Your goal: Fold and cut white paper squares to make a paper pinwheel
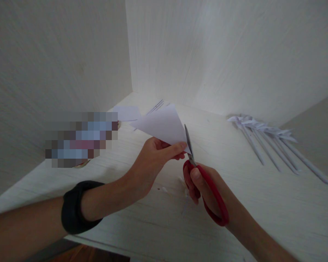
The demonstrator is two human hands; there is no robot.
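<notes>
My left hand (155,154) pinches a folded white paper triangle (164,125) by its lower corner and holds it above the white tabletop (235,189). A black band circles that wrist. My right hand (207,193) grips red-handled scissors (205,182), fingers through the loops. The blades point up and lie against the paper's right edge, close beside my left fingertips.
Several rolled white paper sticks with folded heads (268,145) lie on the table at the right. More white paper (128,112) and thin strips lie in the far corner. Small paper scraps (180,185) sit below my hands. White walls close in behind and left; a blurred patch sits at left.
</notes>
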